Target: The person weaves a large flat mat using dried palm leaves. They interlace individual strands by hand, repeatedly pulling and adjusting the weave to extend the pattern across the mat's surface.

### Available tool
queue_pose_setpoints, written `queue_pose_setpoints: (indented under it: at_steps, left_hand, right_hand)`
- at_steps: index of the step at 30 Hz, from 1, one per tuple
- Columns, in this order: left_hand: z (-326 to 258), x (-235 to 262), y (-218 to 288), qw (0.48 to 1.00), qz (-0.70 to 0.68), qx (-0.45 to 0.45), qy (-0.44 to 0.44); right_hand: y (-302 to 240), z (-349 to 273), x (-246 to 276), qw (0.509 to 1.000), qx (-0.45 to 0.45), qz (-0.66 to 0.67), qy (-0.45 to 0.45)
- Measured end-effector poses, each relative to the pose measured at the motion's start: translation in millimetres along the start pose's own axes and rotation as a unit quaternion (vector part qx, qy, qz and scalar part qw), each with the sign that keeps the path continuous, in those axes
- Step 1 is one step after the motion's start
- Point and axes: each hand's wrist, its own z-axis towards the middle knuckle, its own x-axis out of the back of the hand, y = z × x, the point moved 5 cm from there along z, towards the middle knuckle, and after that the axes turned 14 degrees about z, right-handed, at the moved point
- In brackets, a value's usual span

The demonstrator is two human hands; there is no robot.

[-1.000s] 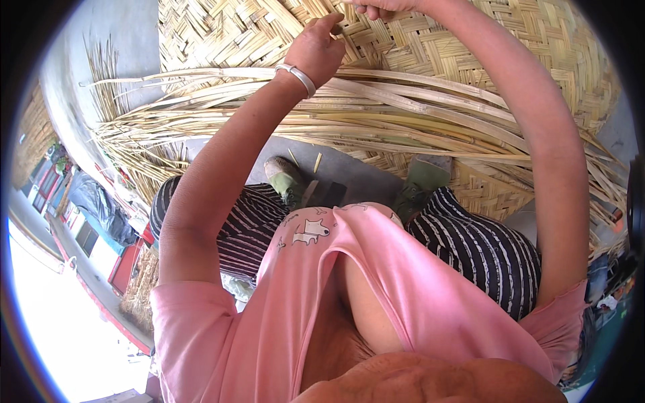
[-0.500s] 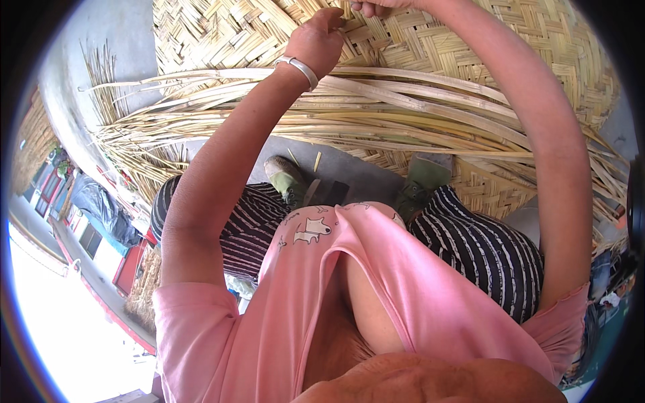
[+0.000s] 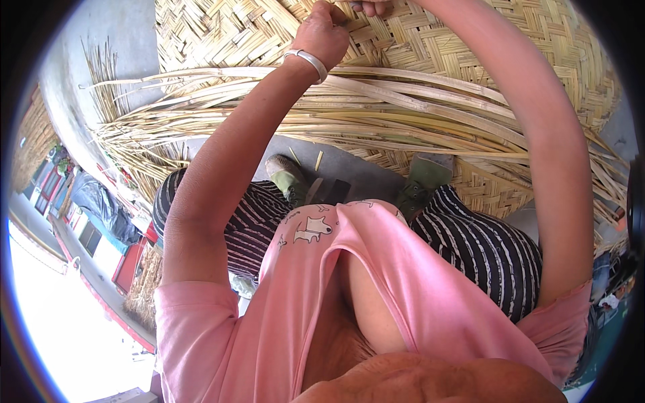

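Both my hands are at the top edge, over a large mat [image 3: 443, 40] woven from pale flat strips in a zigzag pattern. My left hand [image 3: 324, 32], with a silver bracelet on its wrist, has its thumb and fingers drawn together in a pinch near the mat. Whatever sits between them is too small or hidden to make out. Just right of it, my right hand [image 3: 373, 7] is partly cut off by the frame edge, its visible fingers curled inward. Nearer to me, a bundle of long split strips [image 3: 403, 111] lies across the mat under my left forearm.
My two feet in green shoes [image 3: 289, 180] stand on the grey floor below the strips, with a few short offcuts beside them. Thin strip ends [image 3: 104, 80] fan out at the left. Farther left, dark plastic sheeting [image 3: 101, 205] covers something.
My left hand has shifted slightly up and to the right, closer to my right hand. My right forearm has edged upward. The bundle and mat look the same.
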Motion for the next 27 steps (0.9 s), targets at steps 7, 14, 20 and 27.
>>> queue_pose_setpoints:
  at_steps: [7, 14, 20, 27]
  left_hand:
    - [-4, -12, -16, 0.987, -0.107, -0.110, 0.043]
    - [22, 27, -23, 0.979, -0.189, 0.066, 0.040]
    - [33, 56, 3, 0.968, -0.248, 0.047, 0.009]
    - [30, 60, 15, 0.981, -0.193, -0.016, 0.030]
  right_hand:
    - [1, 0, -7, 0.999, 0.045, 0.024, -0.011]
    - [0, -6, -8, 0.996, 0.091, -0.003, 0.024]
    - [9, 8, -12, 0.994, 0.088, -0.057, 0.043]
    - [21, 7, -16, 0.977, 0.148, -0.132, 0.081]
